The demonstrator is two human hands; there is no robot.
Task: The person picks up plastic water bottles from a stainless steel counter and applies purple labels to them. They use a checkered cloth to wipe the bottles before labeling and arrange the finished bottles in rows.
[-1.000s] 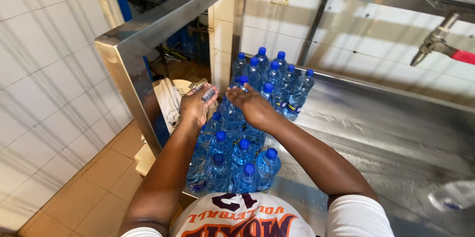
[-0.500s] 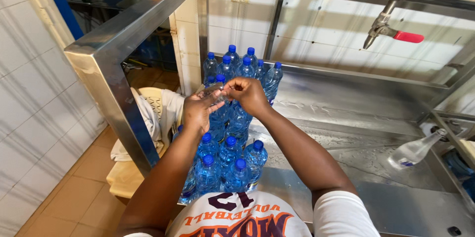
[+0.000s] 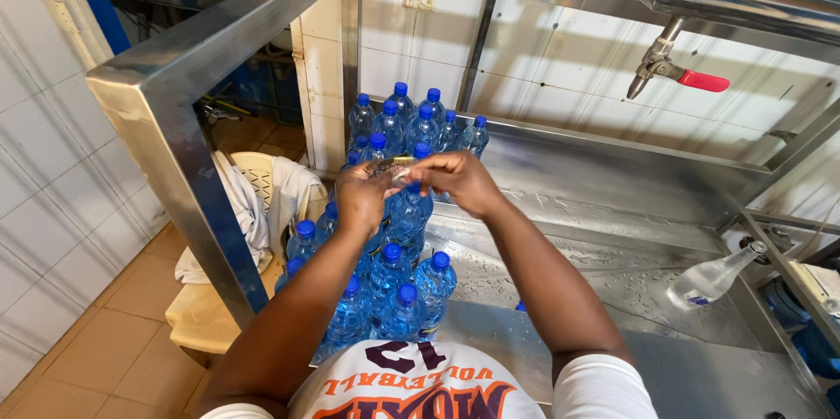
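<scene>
Blue plastic screw caps top the nearest cluster of clear water bottles (image 3: pixel 398 296), which stands on the wet stainless steel counter (image 3: pixel 612 235) just in front of the person's chest. Above that cluster both hands meet. The left hand (image 3: pixel 363 196) and the right hand (image 3: pixel 459 183) are closed together on a small clear, shiny piece (image 3: pixel 395 170), probably a shrink seal or a bit of wrap, held over the neck of one upright bottle (image 3: pixel 407 209); what it is exactly cannot be told. The fingers pinch it from both sides, thumbs on top.

To do this well, it seems best to keep the bottle standing square among its neighbours, hold the piece level, and press evenly, since the wet steel would let a nudged bottle slide. Farther back a second group of blue-capped bottles (image 3: pixel 416 122) stands against the tiled wall, and a red-handled metal tap (image 3: pixel 669 69) hangs from the frame beyond.
</scene>
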